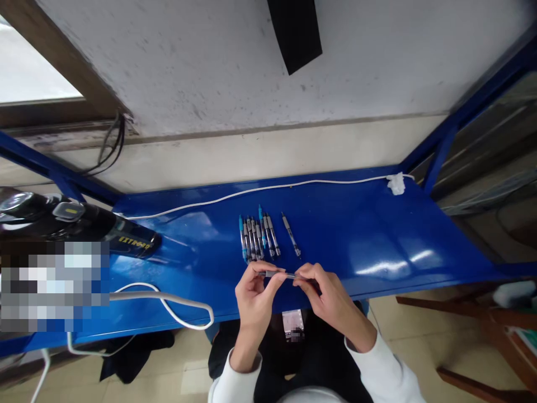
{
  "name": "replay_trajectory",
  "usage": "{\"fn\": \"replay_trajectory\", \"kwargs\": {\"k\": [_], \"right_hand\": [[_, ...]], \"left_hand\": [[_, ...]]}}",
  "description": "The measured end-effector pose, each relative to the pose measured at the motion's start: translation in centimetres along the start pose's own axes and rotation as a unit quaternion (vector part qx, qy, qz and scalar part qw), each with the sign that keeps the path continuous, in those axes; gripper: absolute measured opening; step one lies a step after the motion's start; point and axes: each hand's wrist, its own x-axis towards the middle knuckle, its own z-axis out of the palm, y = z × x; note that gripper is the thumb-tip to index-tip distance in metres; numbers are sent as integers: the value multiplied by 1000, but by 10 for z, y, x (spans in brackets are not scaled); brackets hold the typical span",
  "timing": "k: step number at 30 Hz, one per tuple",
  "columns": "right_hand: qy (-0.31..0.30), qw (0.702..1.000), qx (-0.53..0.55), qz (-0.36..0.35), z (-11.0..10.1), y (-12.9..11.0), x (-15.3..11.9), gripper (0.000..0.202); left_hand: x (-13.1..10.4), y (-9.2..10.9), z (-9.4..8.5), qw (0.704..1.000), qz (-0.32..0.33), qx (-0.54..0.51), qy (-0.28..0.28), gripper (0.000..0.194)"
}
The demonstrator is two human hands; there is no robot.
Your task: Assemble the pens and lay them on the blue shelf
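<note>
Between both hands a pen (289, 275) with a grey grip is held level above the blue table's front edge. My left hand (258, 291) pinches its grip end between thumb and fingers. The opposite end sits in the closed fingertips of my right hand (318, 286), which partly hide it. Just beyond my left hand, several pens (255, 238) lie side by side, most with grey grips and a few with blue. A single grey-gripped pen (291, 234) lies apart, to the right of that group.
The blue table (344, 224) stands against a wall. A white cable (235, 195) runs along its back edge to a crumpled white tissue (396, 183). Black bottles (130, 232) lie or stand at the left. Another white cord (184, 302) loops over the front left edge.
</note>
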Motion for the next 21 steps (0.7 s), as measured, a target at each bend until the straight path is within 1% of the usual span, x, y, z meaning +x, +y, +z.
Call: {"fn": "replay_trajectory", "kwargs": {"k": [2,5,7,9,12,14,15,18,21], "right_hand": [[-2,1000,-18,-4,0,1,-3,7],[-8,996,-80,-34,-2,-3,-2,19],[-5,994,-96,-54,-3,-5,1,23],[3,995,-83,-58,-1,-4,3,22],[24,995,-63,-68,3,0,2,14],[33,994,-77,-72,5,1,0,12],[27,993,-89,-69,5,0,0,13],[-1,989,-132,-73,3,-4,1,25],[4,985,-145,-91,2,-6,3,30]], "left_hand": [[-1,-1,0,1000,4,4,6,21],[-1,-3,-1,1000,6,4,17,22],[-2,-3,0,1000,8,5,22,23],[-2,-1,1,1000,11,9,21,25],[-2,3,3,1000,18,18,11,25],[-2,5,4,1000,20,20,11,24],[-2,6,4,1000,20,20,11,25],[-2,6,5,999,21,17,17,27],[-3,5,5,999,23,24,18,28]]}}
